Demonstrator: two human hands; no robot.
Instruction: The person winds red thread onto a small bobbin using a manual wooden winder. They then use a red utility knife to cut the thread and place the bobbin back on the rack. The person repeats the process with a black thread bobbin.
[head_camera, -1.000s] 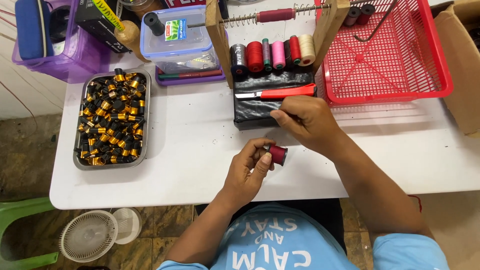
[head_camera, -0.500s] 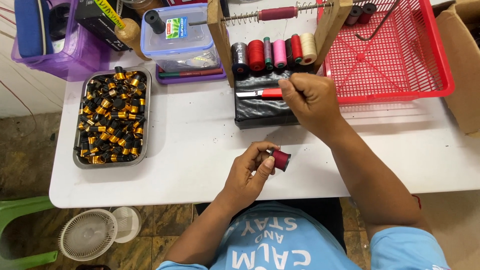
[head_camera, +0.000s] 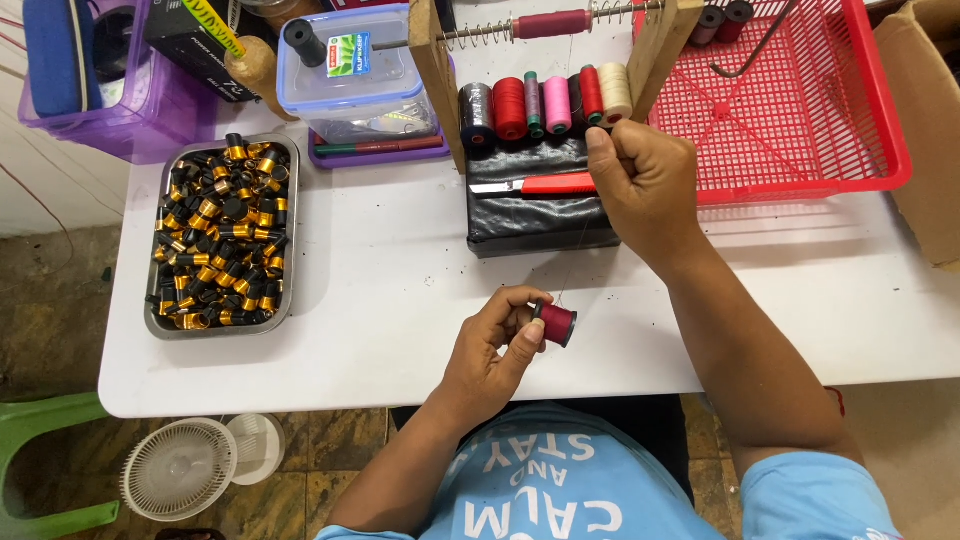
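Six thread spools (head_camera: 545, 103) stand in one row under the wooden frame (head_camera: 437, 70). One dark red bobbin (head_camera: 557, 324) is over the white table (head_camera: 380, 300). Two hands (head_camera: 645, 185) are visible. One red basket (head_camera: 800, 120), one metal tray (head_camera: 285, 300).

Steel tray (head_camera: 285, 240): left on the white table (head_camera: 380, 290), heaped with black and gold bobbins (head_camera: 220, 235).
Clear lidded box (head_camera: 355, 75): behind the tray, atop a purple lid (head_camera: 380, 157), a black spool (head_camera: 303, 42) lying on it.
Purple bin (head_camera: 150, 110): far left corner, holding a blue case (head_camera: 62, 55).
Wooden frame (head_camera: 440, 80): upright at centre back, carrying a sprung rod (head_camera: 480, 35).
Row of thread cones (head_camera: 545, 105): black, red, green, pink, cream, lined up under the rod.
Black wrapped block (head_camera: 530, 215): below the cones, a red-handled cutter (head_camera: 545, 185) on top.
Red mesh basket (head_camera: 800, 110): right, a metal hook (head_camera: 750, 50) inside.
Cardboard box (head_camera: 930, 120): far right edge.
Small fan (head_camera: 180, 470): on the floor, beside a green chair (head_camera: 40, 450).
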